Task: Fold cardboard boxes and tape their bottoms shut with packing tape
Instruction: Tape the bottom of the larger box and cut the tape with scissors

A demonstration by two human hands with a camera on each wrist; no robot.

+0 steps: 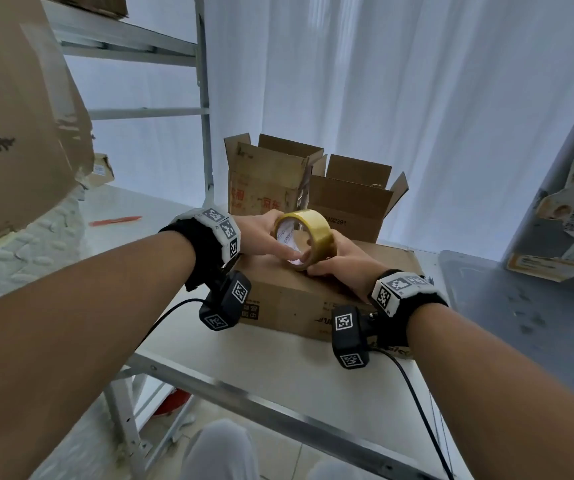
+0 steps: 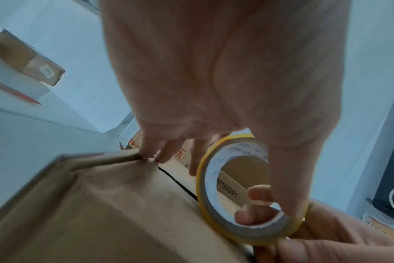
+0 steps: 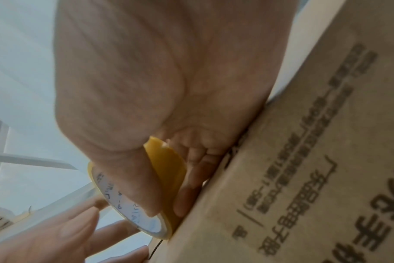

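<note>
While both hands meet over a closed cardboard box [image 1: 289,292] lying on the white table [image 1: 278,368], a roll of yellow packing tape [image 1: 304,237] stands on edge on the box's top. The right hand [image 1: 342,268] is curled around the roll's lower rim, fingers poking through its core in the left wrist view. The left hand [image 1: 261,237] holds the roll from the other side, thumb on its face. Two open-topped boxes [image 1: 348,199] stand behind, before a white curtain [image 1: 417,98]; a red pen [image 1: 116,220] lies to the left
</note>
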